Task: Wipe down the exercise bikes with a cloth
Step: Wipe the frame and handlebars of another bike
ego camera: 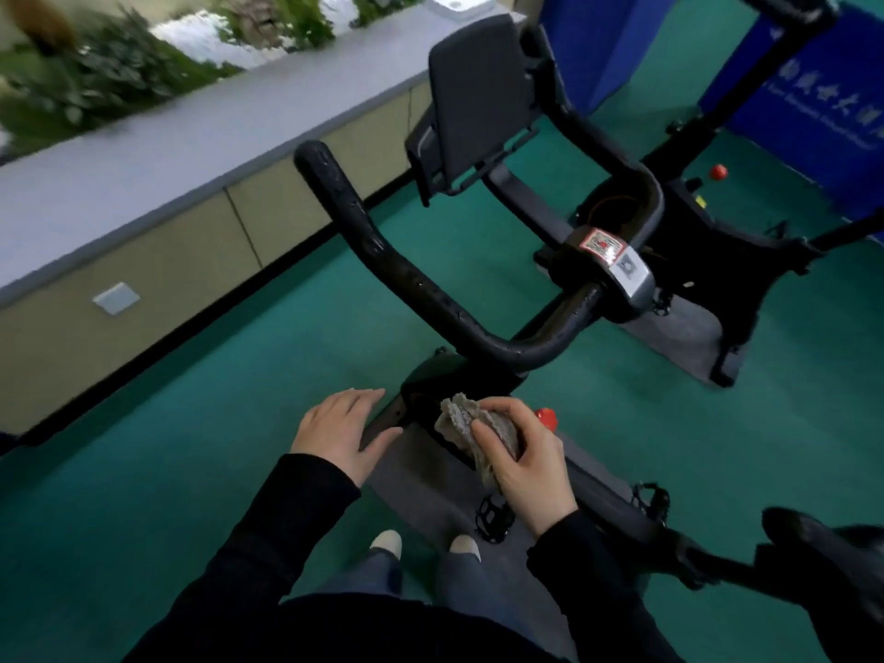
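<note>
A black exercise bike fills the middle of the head view, its curved handlebar (411, 275) sweeping from upper left down to the stem clamp (607, 260). A dark screen panel (478, 93) stands behind it. My right hand (521, 461) is shut on a crumpled grey cloth (466, 418), pressed against the bike frame (430, 390) below the handlebar. Beside it, my left hand (342, 428) rests flat with fingers apart, fingertips touching the frame's left side. A red knob (546, 417) shows just past my right hand. The saddle (823, 538) sits at the lower right.
A second bike (717, 241) with a red knob (717, 172) stands behind on the right. A grey-topped low wall (191, 150) with plants runs along the left. Blue banners (813, 98) stand at the back right. Green floor surrounds the bikes; pedals (492, 516) hang near my feet.
</note>
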Available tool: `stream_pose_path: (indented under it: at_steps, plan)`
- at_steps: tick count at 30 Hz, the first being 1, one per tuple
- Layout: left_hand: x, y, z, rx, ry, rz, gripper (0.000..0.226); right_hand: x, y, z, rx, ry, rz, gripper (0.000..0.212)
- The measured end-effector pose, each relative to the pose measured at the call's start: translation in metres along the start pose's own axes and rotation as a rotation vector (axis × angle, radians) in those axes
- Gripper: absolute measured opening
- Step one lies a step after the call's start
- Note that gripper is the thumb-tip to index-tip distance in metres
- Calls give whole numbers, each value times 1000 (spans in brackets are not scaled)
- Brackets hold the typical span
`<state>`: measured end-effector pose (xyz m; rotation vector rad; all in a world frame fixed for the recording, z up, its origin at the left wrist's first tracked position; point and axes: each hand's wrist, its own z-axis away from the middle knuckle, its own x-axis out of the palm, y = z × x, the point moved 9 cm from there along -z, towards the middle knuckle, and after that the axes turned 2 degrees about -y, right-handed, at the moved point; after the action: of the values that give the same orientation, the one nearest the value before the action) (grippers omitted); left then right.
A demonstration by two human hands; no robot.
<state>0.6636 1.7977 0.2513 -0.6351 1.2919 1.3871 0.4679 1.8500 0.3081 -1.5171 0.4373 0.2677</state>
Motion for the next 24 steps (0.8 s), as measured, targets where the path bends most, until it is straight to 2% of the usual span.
stream_pose_path:
  at_steps: [7, 13, 19, 24]
  plan:
    - [-10, -8, 28, -222, 164, 122, 58, 20, -14, -17, -178, -258, -21, 13]
    - [-18, -4, 53, -381, 286, 129, 57, 28, -42, -25, -328, -372, -92, 13]
    - [-38, 0, 74, -479, 424, 156, 57, 31, -69, -37, -438, -436, -125, 14]
    - [-67, -6, 82, -514, 531, 172, 56, 28, -99, -54, -497, -406, -150, 15]
